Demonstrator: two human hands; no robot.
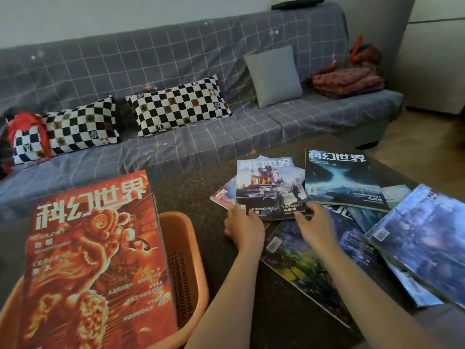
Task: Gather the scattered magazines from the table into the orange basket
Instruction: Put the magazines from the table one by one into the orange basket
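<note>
On the dark table (251,311), both hands grip the near edge of the castle-cover magazine (269,187): left hand (242,227) at its near-left corner, right hand (317,226) at its near-right. The orange basket (186,260) sits well left, red magazine (93,263) already in it.

In front of me is a dark, speckled table (201,187). At its left sits my orange basket (187,250), with a red magazine (93,260) on top of it. To the right, magazines lie scattered and overlapping on the tabletop: a pale one with a tower (270,187) on a small fan of others, a dark blue one (339,180) just beside it, a flowery one (302,270) nearer me, and a violet one (425,238) at the right edge, resting on more beneath it.
</note>
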